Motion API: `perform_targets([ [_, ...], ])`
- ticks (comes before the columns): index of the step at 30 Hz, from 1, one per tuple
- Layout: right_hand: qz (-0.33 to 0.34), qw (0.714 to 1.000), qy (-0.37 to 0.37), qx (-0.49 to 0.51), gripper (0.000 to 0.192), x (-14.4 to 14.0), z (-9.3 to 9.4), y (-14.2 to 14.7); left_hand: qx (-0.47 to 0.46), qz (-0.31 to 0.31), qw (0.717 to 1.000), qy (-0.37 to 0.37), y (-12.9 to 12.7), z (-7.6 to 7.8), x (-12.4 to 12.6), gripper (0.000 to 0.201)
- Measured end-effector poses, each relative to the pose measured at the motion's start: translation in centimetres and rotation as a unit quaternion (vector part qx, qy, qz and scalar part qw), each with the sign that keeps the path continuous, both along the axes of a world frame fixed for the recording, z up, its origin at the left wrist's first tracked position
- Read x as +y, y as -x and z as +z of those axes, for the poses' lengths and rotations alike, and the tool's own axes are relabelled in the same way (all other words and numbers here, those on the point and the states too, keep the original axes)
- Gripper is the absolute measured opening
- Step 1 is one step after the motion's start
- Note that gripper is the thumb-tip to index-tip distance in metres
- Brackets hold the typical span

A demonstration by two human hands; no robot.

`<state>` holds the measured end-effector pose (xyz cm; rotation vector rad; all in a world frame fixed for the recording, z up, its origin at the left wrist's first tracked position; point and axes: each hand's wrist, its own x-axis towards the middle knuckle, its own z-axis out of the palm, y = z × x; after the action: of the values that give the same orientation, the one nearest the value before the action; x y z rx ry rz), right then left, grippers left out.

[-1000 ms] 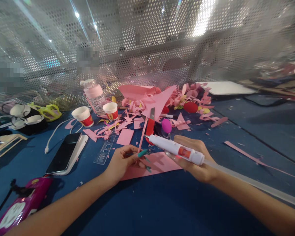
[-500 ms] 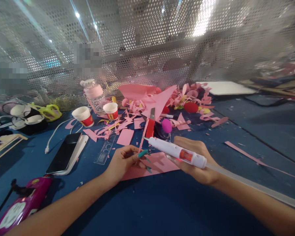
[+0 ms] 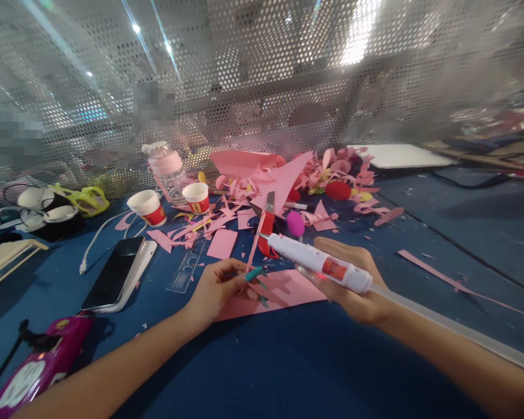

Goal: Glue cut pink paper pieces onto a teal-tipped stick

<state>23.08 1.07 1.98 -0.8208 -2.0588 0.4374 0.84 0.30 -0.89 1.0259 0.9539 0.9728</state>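
Note:
Between its thumb and fingers, my left hand (image 3: pixel 216 291) pinches a narrow pink paper strip (image 3: pixel 253 250) that points up and away. Closed around a white glue gun (image 3: pixel 312 259), my right hand (image 3: pixel 360 291) tilts its metal tip toward the strip; the tip appears close to it, though contact is unclear. A long translucent glue stick (image 3: pixel 441 323) sticks out of the gun's rear. Under both hands lies a pink paper sheet (image 3: pixel 288 290). Red-handled scissors (image 3: pixel 267 226) rest just beyond the tip, beside a magenta oval (image 3: pixel 296 223).
Pink scraps (image 3: pixel 218 218) are heaped at the back. To the left are paper cups (image 3: pixel 146 208), a bottle (image 3: pixel 168 171), a clear ruler (image 3: pixel 187 270), a phone (image 3: pixel 113 273) and a magenta device (image 3: pixel 39 366). A white slab (image 3: pixel 402 156) lies back right, by a perforated screen (image 3: pixel 262 70).
My right hand and the glue gun have shifted slightly right, drawing the tip away from the strip. More of the scissors' handle now shows. My left hand stays nearly still.

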Motion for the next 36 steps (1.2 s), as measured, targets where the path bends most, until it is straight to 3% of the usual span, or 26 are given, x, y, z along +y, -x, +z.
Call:
perform_targets([
  [10,0.013,1.000,-0.007,0.019,0.014,0.04,0.00,-0.06,-0.001,-0.002,1.000,-0.006,0.08,-0.21,0.02,0.018],
  [30,-0.022,0.999,-0.046,0.013,0.016,0.17,-0.11,-0.18,0.006,-0.004,1.000,-0.007,0.04,-0.16,-0.08,0.019],
  [36,-0.011,0.996,-0.084,-0.012,0.005,0.41,-0.49,-0.48,0.034,-0.015,0.999,-0.007,-0.01,0.11,-0.05,0.021],
])
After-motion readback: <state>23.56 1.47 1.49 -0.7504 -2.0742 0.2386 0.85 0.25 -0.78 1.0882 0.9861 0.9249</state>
